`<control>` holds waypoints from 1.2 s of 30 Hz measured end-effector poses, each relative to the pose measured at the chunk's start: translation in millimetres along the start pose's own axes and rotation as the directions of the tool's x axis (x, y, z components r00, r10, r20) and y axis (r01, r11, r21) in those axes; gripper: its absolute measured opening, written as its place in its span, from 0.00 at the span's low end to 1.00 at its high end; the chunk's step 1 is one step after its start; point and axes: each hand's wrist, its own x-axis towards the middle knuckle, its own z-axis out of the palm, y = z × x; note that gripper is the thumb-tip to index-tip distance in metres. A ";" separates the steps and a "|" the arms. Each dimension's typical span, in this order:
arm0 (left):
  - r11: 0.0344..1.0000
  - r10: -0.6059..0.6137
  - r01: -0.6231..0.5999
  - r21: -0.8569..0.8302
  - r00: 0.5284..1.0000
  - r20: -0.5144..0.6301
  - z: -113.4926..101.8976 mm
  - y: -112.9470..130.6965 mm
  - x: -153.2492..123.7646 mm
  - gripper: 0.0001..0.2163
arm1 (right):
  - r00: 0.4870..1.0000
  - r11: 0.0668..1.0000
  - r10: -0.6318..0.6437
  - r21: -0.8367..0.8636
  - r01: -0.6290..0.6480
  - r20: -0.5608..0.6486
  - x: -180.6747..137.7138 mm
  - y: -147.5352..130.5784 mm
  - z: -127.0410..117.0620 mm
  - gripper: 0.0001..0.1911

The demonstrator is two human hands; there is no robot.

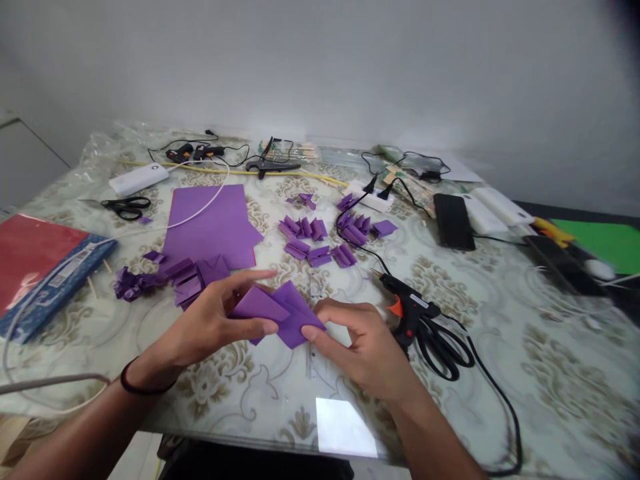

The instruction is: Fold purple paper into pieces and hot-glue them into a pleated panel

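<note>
With the left hand, holding the left side of folded purple paper between thumb and fingers, over the floral-patterned table; with the right hand, pinching its right corner in a narrow grip, left of a black glue gun.

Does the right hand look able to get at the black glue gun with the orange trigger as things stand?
Probably yes: the black glue gun lies close beside the right hand, with nothing visible between them. But its grip is on folded purple paper, so it would likely need to let go.
</note>
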 end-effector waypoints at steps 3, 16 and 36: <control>0.993 -0.101 0.104 -0.052 0.993 0.065 2.3 -2.7 -0.8 0.11 | 1.000 1.000 0.001 0.008 -0.001 -0.024 2.3 -0.8 0.2 0.18; 0.973 -0.111 0.148 0.180 0.974 -0.200 15.8 3.9 -2.7 0.13 | 0.966 0.969 0.188 0.192 -0.154 -0.175 4.0 6.2 14.1 0.09; 0.923 0.073 -0.031 0.383 0.993 -0.094 18.3 -1.5 -6.4 0.06 | 0.984 0.977 0.180 0.116 -0.180 0.007 4.3 2.1 23.7 0.07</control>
